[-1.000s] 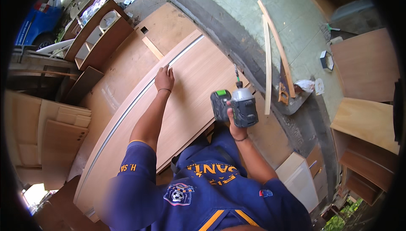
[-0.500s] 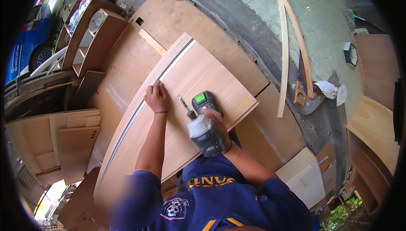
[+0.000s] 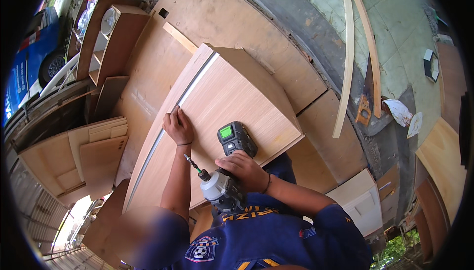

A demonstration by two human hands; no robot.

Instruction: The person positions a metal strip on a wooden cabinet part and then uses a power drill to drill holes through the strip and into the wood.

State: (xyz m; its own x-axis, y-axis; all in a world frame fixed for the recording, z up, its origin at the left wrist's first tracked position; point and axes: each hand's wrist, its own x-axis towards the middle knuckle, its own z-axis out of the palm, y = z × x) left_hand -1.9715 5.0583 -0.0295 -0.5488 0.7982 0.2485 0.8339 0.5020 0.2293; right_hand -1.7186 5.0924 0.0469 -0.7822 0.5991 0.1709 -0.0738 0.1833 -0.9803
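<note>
A wood-grain cabinet point(image 3: 237, 102) lies before me, a pale metal strip point(image 3: 198, 78) running in a groove along its left side. My left hand point(image 3: 178, 125) rests at that strip with its fingers curled and pressed together; whatever they may pinch is too small to make out. In my right hand point(image 3: 243, 170) is a cordless drill point(image 3: 222, 189), gripped by its handle near my body. Its battery base with a green panel point(image 3: 237, 139) is over the cabinet face, and the drill bit point(image 3: 190, 161) points up and left, apart from the wood.
Beneath the cabinet spreads a large brown board point(image 3: 212, 8). Beyond it on the right lie long wooden strips point(image 3: 345, 67) and a handsaw point(image 3: 363, 111). Shelving units point(image 3: 118, 47) and stacked panels point(image 3: 101, 154) stand on the left, and a white cabinet point(image 3: 358, 203) at the lower right.
My right hand has drawn the drill down and left, closer to my body. My left hand has slid slightly down along the strip. The view has tilted, showing more of the cabinet's far side.
</note>
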